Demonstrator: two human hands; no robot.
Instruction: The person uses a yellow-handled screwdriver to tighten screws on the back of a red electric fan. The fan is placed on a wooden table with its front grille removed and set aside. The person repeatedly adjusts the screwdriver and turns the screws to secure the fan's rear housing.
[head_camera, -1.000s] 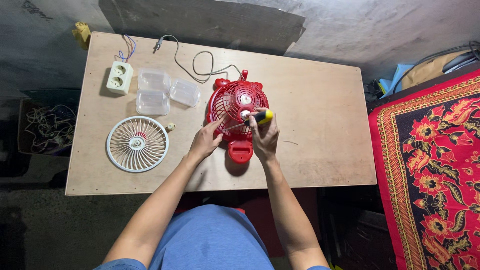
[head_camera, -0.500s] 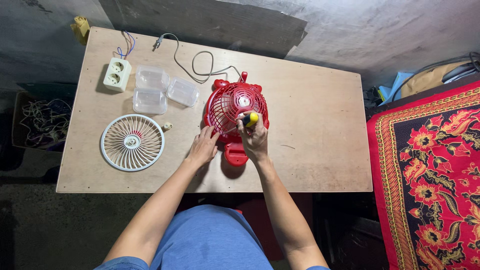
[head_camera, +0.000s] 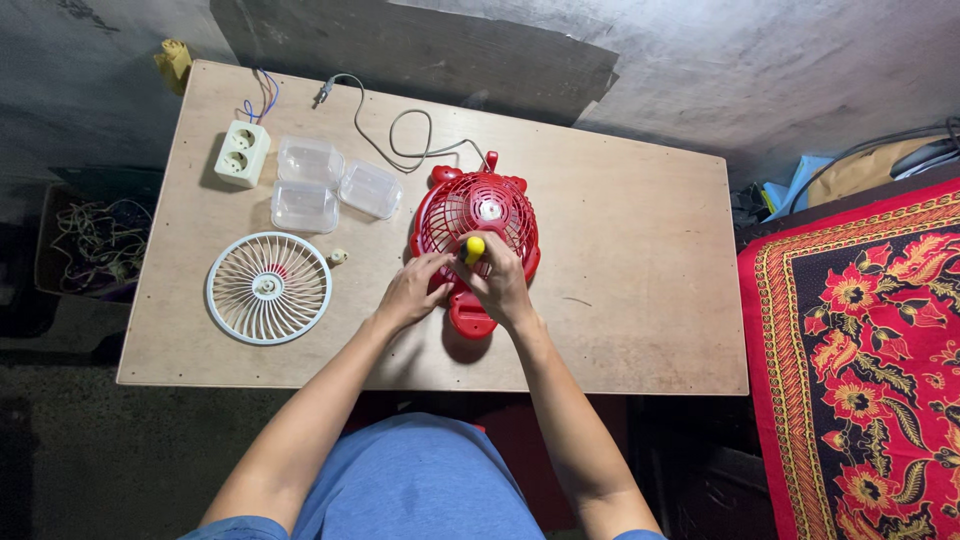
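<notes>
Both bare hands work at the lower edge of a small red plastic table fan (head_camera: 478, 215) lying on its back near the middle of a pale plywood tabletop (head_camera: 640, 260). Right hand (head_camera: 502, 285) is wrapped around a screwdriver with a yellow handle (head_camera: 474, 247), fingers closed on it, the tool standing upright over the lower part of the fan's red grille. Left hand (head_camera: 410, 292) rests just beside it with fingers loosely curled, their tips touching the fan's lower left rim; it grips nothing. Just below both hands, the fan's red base (head_camera: 470, 318) points toward the person, whose blue-clad lap (head_camera: 415, 480) fills the near edge of the view.

To the left of the hands, apart from the red fan, a round white plastic fan grille (head_camera: 269, 288) lies flat, with a small pale cap-like piece (head_camera: 339, 257) at its upper right edge. Farther back stand three clear plastic containers (head_camera: 325, 182) clustered together, and beyond them a white double socket block (head_camera: 242, 153) with short blue wires at the far left corner. A grey power cord (head_camera: 400, 135) loops from the fan's top toward the table's far edge. At right, beside the table, spreads a red patterned cloth with floral motifs (head_camera: 860, 360).
</notes>
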